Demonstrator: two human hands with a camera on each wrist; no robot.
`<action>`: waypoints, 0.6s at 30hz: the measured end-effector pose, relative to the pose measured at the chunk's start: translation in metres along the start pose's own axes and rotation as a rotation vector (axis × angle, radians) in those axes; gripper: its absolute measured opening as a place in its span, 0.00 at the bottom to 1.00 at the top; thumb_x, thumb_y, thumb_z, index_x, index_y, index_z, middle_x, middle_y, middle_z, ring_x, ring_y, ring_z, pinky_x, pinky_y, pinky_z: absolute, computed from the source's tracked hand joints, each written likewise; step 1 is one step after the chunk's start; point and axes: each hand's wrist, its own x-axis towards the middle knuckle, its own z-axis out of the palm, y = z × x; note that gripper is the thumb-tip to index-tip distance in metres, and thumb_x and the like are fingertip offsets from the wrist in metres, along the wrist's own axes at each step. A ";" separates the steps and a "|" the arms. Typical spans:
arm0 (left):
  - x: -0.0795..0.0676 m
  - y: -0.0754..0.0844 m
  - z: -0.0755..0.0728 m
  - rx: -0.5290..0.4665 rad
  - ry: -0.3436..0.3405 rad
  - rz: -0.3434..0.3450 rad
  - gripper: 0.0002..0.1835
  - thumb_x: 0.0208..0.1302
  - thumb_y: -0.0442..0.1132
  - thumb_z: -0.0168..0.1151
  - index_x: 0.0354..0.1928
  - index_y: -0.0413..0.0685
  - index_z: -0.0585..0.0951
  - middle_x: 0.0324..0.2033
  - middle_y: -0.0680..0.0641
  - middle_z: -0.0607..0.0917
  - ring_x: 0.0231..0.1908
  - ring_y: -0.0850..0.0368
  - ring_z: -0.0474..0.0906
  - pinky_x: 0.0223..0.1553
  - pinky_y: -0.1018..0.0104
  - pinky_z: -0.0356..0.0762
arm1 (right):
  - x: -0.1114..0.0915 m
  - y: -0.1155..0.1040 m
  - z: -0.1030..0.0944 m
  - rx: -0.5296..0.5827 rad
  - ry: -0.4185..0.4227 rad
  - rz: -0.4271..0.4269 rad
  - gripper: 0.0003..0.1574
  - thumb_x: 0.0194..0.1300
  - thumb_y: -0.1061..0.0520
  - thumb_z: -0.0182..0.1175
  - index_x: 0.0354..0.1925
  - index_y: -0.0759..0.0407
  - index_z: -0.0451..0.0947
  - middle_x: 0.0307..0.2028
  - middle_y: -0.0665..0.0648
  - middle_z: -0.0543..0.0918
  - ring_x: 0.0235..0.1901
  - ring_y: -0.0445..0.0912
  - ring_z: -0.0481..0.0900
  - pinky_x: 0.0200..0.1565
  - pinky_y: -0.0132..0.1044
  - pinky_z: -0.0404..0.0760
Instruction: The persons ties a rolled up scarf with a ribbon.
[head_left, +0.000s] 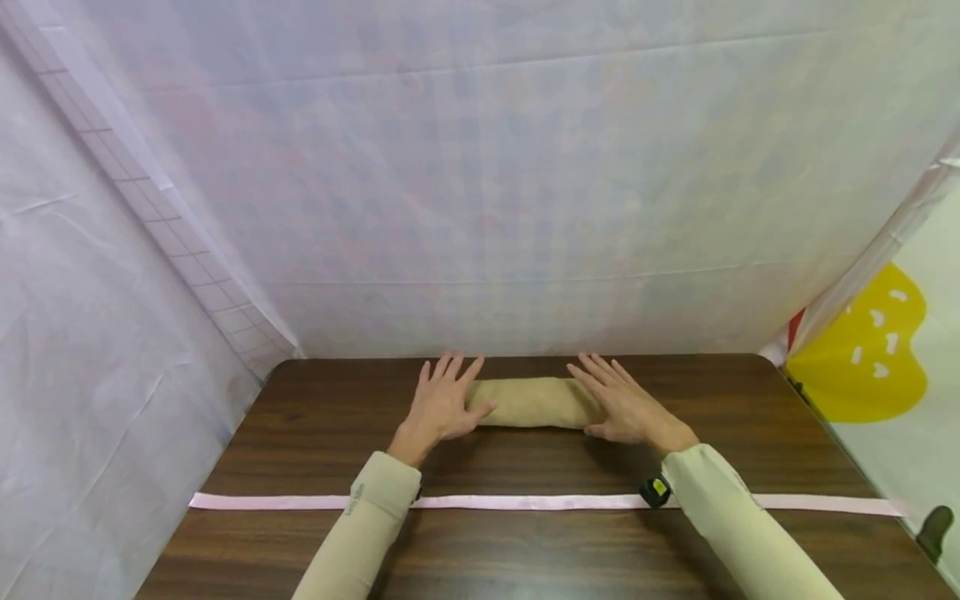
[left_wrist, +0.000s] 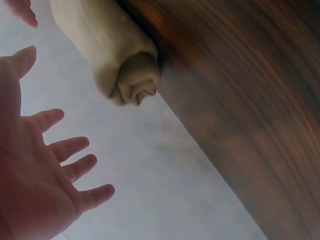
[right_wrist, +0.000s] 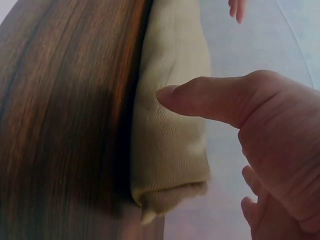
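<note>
White sheeting (head_left: 487, 208) rises behind the dark wood-grain surface (head_left: 525, 554), and I see a pink strip (head_left: 525, 502) running across it from side to side. Beyond the strip, near the far edge, lies a rolled tan cloth (head_left: 528, 402), its length roughly parallel to that edge; my left-wrist feed shows the folded layers at one end. The left hand (head_left: 444, 404) is at the roll's left end, grasping nothing, its fingers spread. The right hand (head_left: 626, 408) is at the other end, likewise released, fingers extended, with the thumb reaching across the cloth in my right-wrist view. From these angles I can't be sure whether either one actually touches the fabric. Off to the right, I make out a yellow shape with white marks (head_left: 903, 383) beside the surface.
</note>
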 end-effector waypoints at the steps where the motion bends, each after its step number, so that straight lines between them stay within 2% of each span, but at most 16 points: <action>1: 0.001 0.002 0.001 -0.004 -0.008 -0.002 0.43 0.67 0.69 0.49 0.78 0.60 0.54 0.75 0.40 0.57 0.75 0.41 0.49 0.71 0.36 0.45 | 0.001 -0.001 0.001 -0.002 -0.002 -0.004 0.66 0.47 0.51 0.78 0.75 0.62 0.53 0.76 0.69 0.49 0.75 0.64 0.47 0.71 0.63 0.47; 7: 0.007 0.010 0.009 -0.016 -0.034 0.002 0.42 0.67 0.67 0.52 0.77 0.58 0.56 0.76 0.40 0.56 0.76 0.42 0.48 0.72 0.37 0.45 | 0.005 -0.004 0.005 -0.019 0.002 -0.034 0.66 0.46 0.52 0.79 0.75 0.62 0.54 0.76 0.69 0.50 0.74 0.65 0.49 0.70 0.64 0.48; 12: 0.013 0.018 0.013 0.015 -0.052 0.038 0.43 0.66 0.62 0.57 0.77 0.57 0.56 0.75 0.38 0.57 0.75 0.40 0.51 0.72 0.38 0.46 | 0.009 -0.008 0.007 -0.038 -0.002 -0.029 0.67 0.45 0.53 0.80 0.75 0.62 0.54 0.75 0.69 0.51 0.74 0.66 0.51 0.70 0.63 0.49; 18: 0.018 0.026 0.020 0.050 -0.102 0.036 0.44 0.65 0.64 0.58 0.78 0.60 0.55 0.76 0.39 0.56 0.75 0.43 0.49 0.73 0.42 0.44 | 0.016 -0.012 0.014 -0.068 -0.012 -0.031 0.67 0.43 0.55 0.80 0.75 0.62 0.54 0.75 0.70 0.53 0.73 0.65 0.52 0.71 0.63 0.50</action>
